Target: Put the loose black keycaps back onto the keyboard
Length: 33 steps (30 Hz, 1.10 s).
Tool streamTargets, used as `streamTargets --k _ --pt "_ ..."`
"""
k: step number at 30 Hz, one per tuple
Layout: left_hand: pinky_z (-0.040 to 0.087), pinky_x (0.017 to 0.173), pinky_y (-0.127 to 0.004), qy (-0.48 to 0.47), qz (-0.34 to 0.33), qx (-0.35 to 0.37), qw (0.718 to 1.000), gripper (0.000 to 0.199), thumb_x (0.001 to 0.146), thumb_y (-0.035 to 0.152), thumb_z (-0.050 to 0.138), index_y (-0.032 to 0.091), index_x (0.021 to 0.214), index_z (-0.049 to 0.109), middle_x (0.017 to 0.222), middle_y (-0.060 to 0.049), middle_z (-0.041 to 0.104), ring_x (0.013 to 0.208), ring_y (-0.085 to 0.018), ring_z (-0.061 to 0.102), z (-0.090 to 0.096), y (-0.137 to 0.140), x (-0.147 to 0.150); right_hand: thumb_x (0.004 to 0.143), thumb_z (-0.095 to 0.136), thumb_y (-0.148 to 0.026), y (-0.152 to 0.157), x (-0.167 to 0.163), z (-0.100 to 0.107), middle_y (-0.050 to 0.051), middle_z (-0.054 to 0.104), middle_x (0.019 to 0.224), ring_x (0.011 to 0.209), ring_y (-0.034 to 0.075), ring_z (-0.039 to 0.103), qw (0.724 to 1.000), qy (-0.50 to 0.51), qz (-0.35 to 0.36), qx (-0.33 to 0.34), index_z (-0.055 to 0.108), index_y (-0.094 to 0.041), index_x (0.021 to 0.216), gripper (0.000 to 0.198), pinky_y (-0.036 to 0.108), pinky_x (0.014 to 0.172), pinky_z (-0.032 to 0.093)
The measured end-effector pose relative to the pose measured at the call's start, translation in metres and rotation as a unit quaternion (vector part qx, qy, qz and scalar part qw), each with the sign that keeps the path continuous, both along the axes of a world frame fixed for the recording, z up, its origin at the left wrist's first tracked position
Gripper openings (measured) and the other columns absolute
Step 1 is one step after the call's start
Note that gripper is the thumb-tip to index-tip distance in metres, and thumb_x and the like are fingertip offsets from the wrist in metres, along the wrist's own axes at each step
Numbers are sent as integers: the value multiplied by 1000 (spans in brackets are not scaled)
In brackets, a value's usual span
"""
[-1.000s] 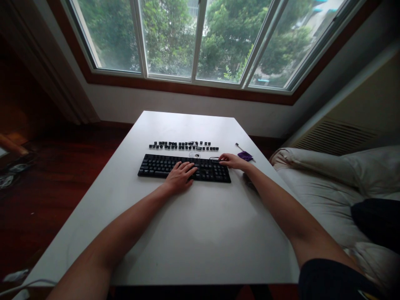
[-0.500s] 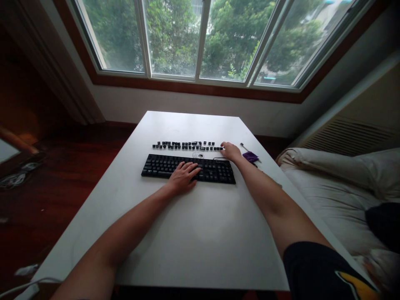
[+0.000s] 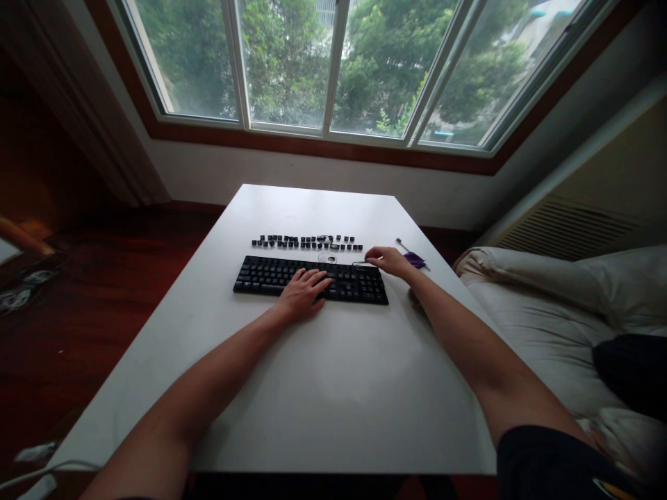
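A black keyboard (image 3: pixel 271 274) lies on the white table (image 3: pixel 333 389), in front of two rows of loose black keycaps (image 3: pixel 307 244). My left hand (image 3: pixel 303 295) rests flat on the keyboard's middle keys, fingers stretched out, holding nothing. Over the keyboard's upper right corner, my right hand (image 3: pixel 388 260) has its thumb and fingers pinched together. A small dark keycap seems to be between the fingertips, mostly hidden by them.
Behind the keyboard lies a clear round item (image 3: pixel 328 257) beside the keycaps. A purple cloth or pouch (image 3: pixel 415 260) and a thin brush-like stick (image 3: pixel 401 243) lie to the right. A beige sofa (image 3: pixel 526 298) stands along the table's right side; a window (image 3: pixel 333 69) is ahead.
My right hand has come back from the right end of the front keycap row to the keyboard's upper right corner. The end keycap is gone from that row. My left hand stays put.
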<state>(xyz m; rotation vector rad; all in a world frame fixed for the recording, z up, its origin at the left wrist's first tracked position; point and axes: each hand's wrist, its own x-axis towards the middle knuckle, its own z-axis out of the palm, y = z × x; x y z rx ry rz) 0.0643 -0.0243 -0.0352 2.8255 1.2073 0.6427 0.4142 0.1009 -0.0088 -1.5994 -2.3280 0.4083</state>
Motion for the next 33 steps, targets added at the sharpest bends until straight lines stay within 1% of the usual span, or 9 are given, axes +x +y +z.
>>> streamTargets --k 3,9,14,19,23,26,28,30,33 --pt "24 122 -51 0 -1 2 1000 57 92 37 57 27 148 49 155 -7 47 143 -28 39 1 -1 0 88 59 -34 -11 3 6 4 76 101 95 20 69 998 32 43 -34 74 -22 99 23 34 90 53" --pt "23 122 -52 2 5 1 1000 56 92 37 56 28 147 50 154 -7 48 142 -28 40 0 -1 1 87 59 -33 -21 -4 17 4 76 96 90 21 69 997 15 57 -44 75 -22 92 20 34 89 55" --pt "24 122 -52 0 0 -1 1000 57 93 37 56 28 148 49 155 -6 47 143 -29 39 1 -1 0 90 57 -36 -35 -13 17 6 73 105 95 20 67 996 60 60 -24 73 -23 102 24 36 90 55" --pt "23 122 -52 1 3 1 1000 56 93 37 56 27 148 50 155 -6 46 143 -29 39 0 -1 0 87 63 -31 -50 -19 11 8 68 115 111 25 61 992 31 121 11 72 -25 105 21 43 103 48" --pt "23 122 -51 3 4 2 1000 56 92 37 57 28 147 50 155 -6 46 143 -29 38 -2 0 0 87 63 -27 -56 -24 7 9 68 114 112 27 59 994 17 102 25 72 -25 107 22 45 103 46" --pt "23 122 -51 3 2 2 1000 57 92 37 57 28 148 49 155 -6 46 143 -29 38 -1 0 0 89 60 -29 -58 -25 4 8 69 105 104 25 61 996 23 76 32 70 -25 105 20 42 98 48" --pt "23 122 -51 3 2 2 1000 56 93 37 56 28 148 49 155 -6 46 143 -29 38 0 -1 0 90 59 -33 -59 -26 3 7 69 100 95 24 62 997 49 57 30 69 -24 106 21 40 92 51" --pt "23 122 -51 2 1 1 1000 56 93 37 56 28 148 49 155 -6 47 143 -29 39 1 -1 0 92 56 -35 -61 -25 3 7 68 101 91 22 62 995 89 49 23 67 -24 115 28 38 89 52" --pt "23 122 -51 2 0 2 1000 56 92 36 56 27 147 50 155 -6 47 143 -29 39 0 -1 0 94 51 -39 -63 -26 4 8 66 108 94 22 63 988 145 55 8 66 -25 124 36 39 91 52"
